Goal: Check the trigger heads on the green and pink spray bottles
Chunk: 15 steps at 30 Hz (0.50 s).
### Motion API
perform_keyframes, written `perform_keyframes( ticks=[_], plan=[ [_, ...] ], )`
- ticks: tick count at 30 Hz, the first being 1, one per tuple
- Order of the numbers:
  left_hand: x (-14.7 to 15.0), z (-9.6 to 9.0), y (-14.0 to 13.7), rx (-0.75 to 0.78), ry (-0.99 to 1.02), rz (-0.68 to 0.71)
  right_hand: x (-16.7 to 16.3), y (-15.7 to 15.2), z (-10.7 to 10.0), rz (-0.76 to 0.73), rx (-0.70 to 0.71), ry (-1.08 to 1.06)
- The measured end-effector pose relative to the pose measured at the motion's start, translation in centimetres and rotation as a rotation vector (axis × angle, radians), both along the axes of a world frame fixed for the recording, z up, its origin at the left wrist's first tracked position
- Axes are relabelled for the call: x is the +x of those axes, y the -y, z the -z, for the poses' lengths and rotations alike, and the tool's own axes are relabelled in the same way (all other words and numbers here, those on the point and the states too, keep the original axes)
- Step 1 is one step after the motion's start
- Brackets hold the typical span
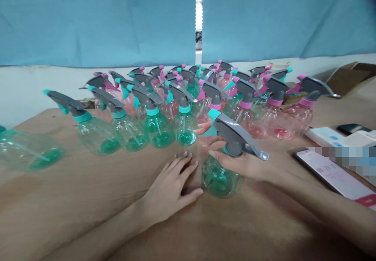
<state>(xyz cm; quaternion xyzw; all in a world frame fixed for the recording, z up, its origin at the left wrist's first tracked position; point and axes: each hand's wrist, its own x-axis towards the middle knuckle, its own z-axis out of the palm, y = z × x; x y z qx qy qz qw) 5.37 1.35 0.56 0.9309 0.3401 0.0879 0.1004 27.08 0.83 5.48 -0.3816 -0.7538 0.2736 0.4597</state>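
Observation:
A green see-through spray bottle (219, 180) with a grey and turquoise trigger head is at the front, right of the middle. My right hand (239, 165) is closed around its neck, the thumb in front and some fingers stretched out behind. Just left of that bottle, my left hand (170, 188) lies on the table with its fingers apart and nothing in it. Beyond both hands, a green spray bottle (158, 131) stands in the front row, with another green bottle (184, 125) close to the right fingertips.
Several pink spray bottles (296, 116) stand at the back right among more rows. One green bottle (28, 149) is cut off at the left edge. A phone (329, 174) lies at right on the brown table (96, 198). A blue curtain (102, 22) hangs behind.

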Motion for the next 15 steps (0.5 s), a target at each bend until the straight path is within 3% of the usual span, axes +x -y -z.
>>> perform_keyframes(
  ticks=[5, 15],
  plan=[
    [-0.1, 0.1, -0.1, 0.003, -0.020, -0.002, 0.0, 0.1, -0.3, 0.002, -0.018, -0.021],
    [0.2, -0.4, 0.0, -0.014, -0.060, -0.013, -0.3, 1.1, -2.8, 0.077, -0.104, 0.035]
  ],
)
